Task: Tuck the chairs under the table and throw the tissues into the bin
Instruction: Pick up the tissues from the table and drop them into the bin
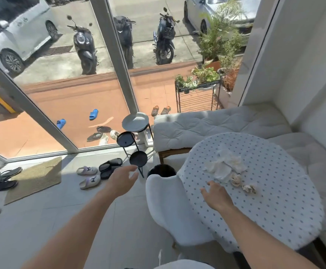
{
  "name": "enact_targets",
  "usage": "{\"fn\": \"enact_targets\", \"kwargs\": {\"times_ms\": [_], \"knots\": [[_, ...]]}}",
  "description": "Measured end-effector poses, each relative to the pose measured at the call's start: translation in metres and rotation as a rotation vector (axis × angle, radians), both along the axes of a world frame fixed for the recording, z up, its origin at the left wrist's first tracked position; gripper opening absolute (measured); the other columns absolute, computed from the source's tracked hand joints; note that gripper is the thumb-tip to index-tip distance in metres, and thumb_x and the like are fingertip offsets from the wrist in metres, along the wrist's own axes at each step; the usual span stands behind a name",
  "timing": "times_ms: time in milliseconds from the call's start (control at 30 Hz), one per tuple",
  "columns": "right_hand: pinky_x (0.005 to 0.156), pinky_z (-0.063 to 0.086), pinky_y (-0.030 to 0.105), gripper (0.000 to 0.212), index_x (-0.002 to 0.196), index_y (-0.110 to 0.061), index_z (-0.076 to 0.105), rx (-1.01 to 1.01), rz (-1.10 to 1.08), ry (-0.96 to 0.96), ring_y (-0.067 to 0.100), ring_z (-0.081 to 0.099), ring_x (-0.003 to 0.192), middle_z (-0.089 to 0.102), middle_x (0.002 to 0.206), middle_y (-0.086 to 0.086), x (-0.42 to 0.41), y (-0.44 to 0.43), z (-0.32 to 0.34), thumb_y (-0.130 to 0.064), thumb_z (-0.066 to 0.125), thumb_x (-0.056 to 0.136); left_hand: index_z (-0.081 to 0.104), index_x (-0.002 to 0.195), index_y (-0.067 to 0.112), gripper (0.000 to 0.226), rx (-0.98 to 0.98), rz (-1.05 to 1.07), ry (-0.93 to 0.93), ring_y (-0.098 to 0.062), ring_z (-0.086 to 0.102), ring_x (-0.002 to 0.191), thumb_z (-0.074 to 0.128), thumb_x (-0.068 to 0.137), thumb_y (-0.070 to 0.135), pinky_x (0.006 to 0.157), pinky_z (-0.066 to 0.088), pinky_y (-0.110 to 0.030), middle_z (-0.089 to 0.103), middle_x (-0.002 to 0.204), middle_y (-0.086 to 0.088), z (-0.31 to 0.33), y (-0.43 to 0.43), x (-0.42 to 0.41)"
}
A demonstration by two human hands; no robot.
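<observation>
A round table (274, 206) with a dotted white cloth stands at the right. Several crumpled tissues (226, 166) lie on it, with two small wads (248, 188) beside them. A white chair (170, 208) sits against the table's left edge, its seat partly beneath the cloth. Behind the chair's back, a dark bin (161, 170) shows on the floor. My right hand (216, 196) hovers open over the table, just short of the tissues. My left hand (122, 179) is open in the air, left of the chair's back. The back of a second white chair (181, 265) shows at the bottom edge.
A black three-tier stand (134, 138) rises by the glass wall, close to the bin. Slippers (89, 176) and sandals lie on the tiled floor near a doormat (36, 177). A cushioned white bench (216, 126) wraps behind the table.
</observation>
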State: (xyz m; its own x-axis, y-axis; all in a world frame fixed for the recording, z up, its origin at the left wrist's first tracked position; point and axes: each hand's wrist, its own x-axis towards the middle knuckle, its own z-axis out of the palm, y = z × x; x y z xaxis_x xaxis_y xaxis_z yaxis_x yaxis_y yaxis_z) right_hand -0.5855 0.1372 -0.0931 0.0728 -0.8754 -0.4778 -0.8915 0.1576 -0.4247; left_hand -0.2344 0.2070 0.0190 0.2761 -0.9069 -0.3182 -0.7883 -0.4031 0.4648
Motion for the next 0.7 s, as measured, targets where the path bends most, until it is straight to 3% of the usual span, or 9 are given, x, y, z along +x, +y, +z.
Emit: {"fn": "enact_targets", "kwargs": {"times_ms": [233,367,500,600,700], "knots": [[0.106,0.048,0.048,0.064,0.151,-0.021,0.043,0.064,-0.230,-0.017,0.027,0.054,0.129,0.054,0.147,0.004,-0.042,-0.029,-0.026,-0.057,0.046,0.098,0.069,0.138,0.025,0.040,0.045,-0.271,-0.017,-0.016,0.069,0.121,0.058,0.102,0.038,0.104,0.054,-0.036,0.072,0.136,0.008,-0.029,-0.110,-0.040],[0.104,0.049,0.046,0.061,0.152,-0.020,0.041,0.084,-0.379,-0.019,0.027,0.055,0.127,0.049,0.150,0.006,-0.061,-0.033,-0.033,-0.053,0.045,0.100,0.071,0.135,0.025,0.037,0.090,-0.428,-0.022,-0.020,0.071,0.115,0.057,0.103,0.039,0.101,0.057,-0.040,0.075,0.129,0.005,-0.048,-0.168,-0.070],[0.102,0.049,0.043,0.060,0.151,-0.019,0.041,0.115,-0.507,-0.032,0.026,0.055,0.127,0.052,0.146,0.006,-0.075,-0.045,-0.044,-0.052,0.046,0.102,0.074,0.107,0.025,0.028,0.156,-0.599,0.062,-0.014,0.070,0.094,0.052,0.100,0.042,0.095,0.058,-0.047,0.069,0.103,0.013,-0.078,-0.226,-0.098],[0.098,0.050,0.041,0.059,0.151,-0.018,0.041,0.124,-0.607,-0.006,0.027,0.053,0.128,0.049,0.147,0.008,-0.078,-0.060,-0.054,-0.051,0.048,0.101,0.071,0.133,0.024,0.036,0.179,-0.672,0.133,-0.012,0.072,0.113,0.055,0.104,0.039,0.100,0.058,-0.039,0.074,0.130,0.012,-0.106,-0.264,-0.119],[0.091,0.049,0.040,0.059,0.151,-0.019,0.037,0.133,-0.676,0.017,0.029,0.055,0.123,0.044,0.147,0.009,-0.077,-0.081,-0.067,-0.050,0.049,0.102,0.067,0.140,0.025,0.043,0.244,-0.734,0.163,-0.014,0.071,0.120,0.055,0.104,0.045,0.103,0.057,-0.036,0.070,0.139,0.009,-0.137,-0.299,-0.137]]}}
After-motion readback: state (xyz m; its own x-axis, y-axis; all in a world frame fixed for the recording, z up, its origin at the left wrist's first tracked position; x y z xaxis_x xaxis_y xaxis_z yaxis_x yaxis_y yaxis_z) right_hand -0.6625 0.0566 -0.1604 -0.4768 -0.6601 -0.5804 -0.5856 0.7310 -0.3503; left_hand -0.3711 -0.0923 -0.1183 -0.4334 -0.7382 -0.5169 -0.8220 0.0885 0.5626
